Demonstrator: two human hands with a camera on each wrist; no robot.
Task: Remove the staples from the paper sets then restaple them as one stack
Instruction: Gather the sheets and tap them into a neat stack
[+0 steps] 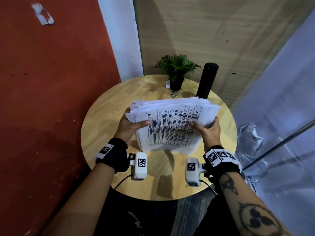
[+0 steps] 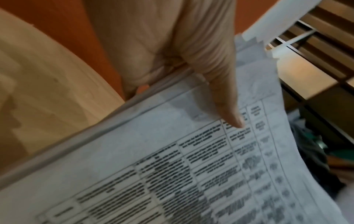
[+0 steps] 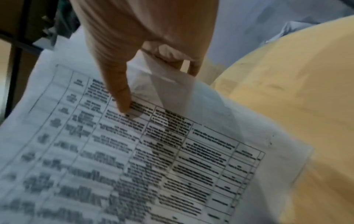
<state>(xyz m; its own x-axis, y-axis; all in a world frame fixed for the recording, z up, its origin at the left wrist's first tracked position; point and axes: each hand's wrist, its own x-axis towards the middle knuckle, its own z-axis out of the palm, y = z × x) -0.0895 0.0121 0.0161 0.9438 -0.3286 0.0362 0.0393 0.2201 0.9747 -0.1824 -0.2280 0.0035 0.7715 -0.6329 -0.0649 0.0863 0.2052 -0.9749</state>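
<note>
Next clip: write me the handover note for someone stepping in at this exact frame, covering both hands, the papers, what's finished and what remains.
Left hand: holds the paper stack's left edge, thumb on top.
Right hand: holds the right edge, thumb on the printed table.
Papers: one thick, uneven bundle lifted above the round table, far edges fanned.
Done: the sheets are gathered into one pile; whether any staples remain is not visible.
Left: square the edges, then staple. No stapler is in view. A potted plant and black cylinder stand at the back.

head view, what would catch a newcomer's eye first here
First, the thick stack of white printed paper sheets with a black table grid, held up over the middle of the round light wooden table, the left hand and right hand gripping its sides. Behind it stand a small green potted plant and a tall black cylinder.
</note>
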